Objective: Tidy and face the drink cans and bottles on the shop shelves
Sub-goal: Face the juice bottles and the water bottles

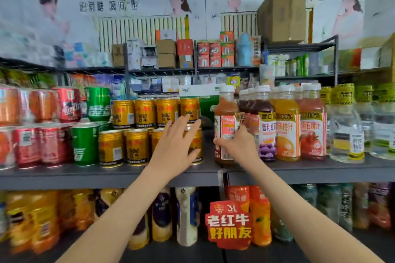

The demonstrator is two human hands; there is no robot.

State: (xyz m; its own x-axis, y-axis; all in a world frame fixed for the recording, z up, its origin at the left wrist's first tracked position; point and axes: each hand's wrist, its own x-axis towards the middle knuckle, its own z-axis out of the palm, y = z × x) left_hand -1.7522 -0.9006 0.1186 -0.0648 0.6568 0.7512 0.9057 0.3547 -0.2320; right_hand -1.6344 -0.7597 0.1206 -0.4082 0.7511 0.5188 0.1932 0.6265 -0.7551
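Most rows sit faced at the shelf's (106, 174) front edge; left hand (177, 145) rests open-fingered on gold cans (136, 147), right hand (239, 145) grips a bottle (226, 126) that needs turning.

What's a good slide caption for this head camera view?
Left hand reaches across stacked gold cans while the right hand grips a reddish juice bottle on the grey shelf.

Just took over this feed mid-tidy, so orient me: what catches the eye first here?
Two bare hands reach to the grey shelf: the left hand spreads over the rightmost gold cans, stacked two high, while the right hand grips a reddish juice bottle at the left end of the bottle row. Below the shelf edge sits a red promo sign, in front of the lower bottles.
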